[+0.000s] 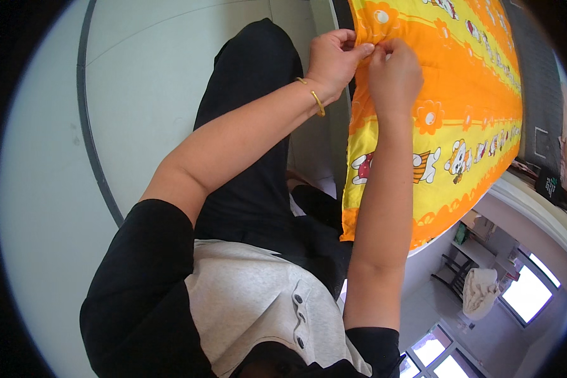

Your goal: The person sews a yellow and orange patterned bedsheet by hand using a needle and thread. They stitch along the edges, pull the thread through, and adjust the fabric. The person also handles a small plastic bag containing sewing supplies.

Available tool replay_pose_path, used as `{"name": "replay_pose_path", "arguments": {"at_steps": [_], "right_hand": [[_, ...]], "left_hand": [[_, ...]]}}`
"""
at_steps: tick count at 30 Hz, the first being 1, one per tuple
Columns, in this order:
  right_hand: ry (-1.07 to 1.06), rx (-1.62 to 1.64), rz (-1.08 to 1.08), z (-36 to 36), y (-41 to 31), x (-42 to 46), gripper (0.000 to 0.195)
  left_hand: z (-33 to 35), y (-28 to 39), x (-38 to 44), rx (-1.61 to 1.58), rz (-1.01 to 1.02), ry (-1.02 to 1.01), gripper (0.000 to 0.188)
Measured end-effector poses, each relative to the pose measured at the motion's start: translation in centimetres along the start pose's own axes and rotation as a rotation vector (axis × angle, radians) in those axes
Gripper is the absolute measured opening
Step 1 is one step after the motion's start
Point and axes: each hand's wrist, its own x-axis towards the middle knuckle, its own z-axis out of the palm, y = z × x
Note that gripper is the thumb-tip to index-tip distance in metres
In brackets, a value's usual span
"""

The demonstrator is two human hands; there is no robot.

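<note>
A padded-looking cloth (pixel 453 85), orange and yellow with printed flowers and cartoon animals, lies spread at the upper right. My left hand (pixel 338 61), with a gold-coloured bangle (pixel 318 104) on its wrist, pinches the cloth's near edge between thumb and fingers. Close beside it, my right hand (pixel 396 75) has its fingertips together on the same edge, thumb tip near the left thumb. The right hand is slightly blurred. Whether a small item sits between the fingertips cannot be seen.
My black-clad knee (pixel 260 56) is left of the cloth, above pale floor tiles (pixel 141 85). A dark grey surface (pixel 538 94) lies beyond the cloth. At lower right are a dark chair (pixel 453 274), a cream bundle of fabric (pixel 480 293) and bright windows (pixel 527 293).
</note>
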Motion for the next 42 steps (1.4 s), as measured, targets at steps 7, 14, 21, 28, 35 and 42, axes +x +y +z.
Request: {"name": "replay_pose_path", "arguments": {"at_steps": [7, 14, 21, 28, 35, 42], "right_hand": [[-0.107, 0.042, -0.027, -0.5, 0.6, 1.2, 0.017], [-0.037, 0.206, 0.159, 0.8, 0.4, -0.9, 0.016], [0.049, 0.322, 0.24, 1.1, 0.0, -1.8, 0.017], [0.198, 0.435, 0.253, 1.5, -0.5, -2.5, 0.016], [0.293, 0.484, 0.247, 2.0, -0.6, -2.2, 0.014], [0.341, 0.709, 0.315, 1.6, -1.2, -1.2, 0.014]], "left_hand": [[0.1, -0.1, 0.2, -0.059, -0.012, 0.007, 0.013], [0.1, 0.6, 3.3, -0.326, -0.185, 0.042, 0.026], [0.4, 1.4, 5.3, -0.381, -0.379, -0.08, 0.028], [0.7, 3.0, 4.8, -0.438, -0.465, -0.061, 0.024], [0.9, 3.2, 4.8, -0.488, -0.46, -0.095, 0.024], [1.2, 3.9, 4.8, -0.55, -0.506, -0.192, 0.03]]}}
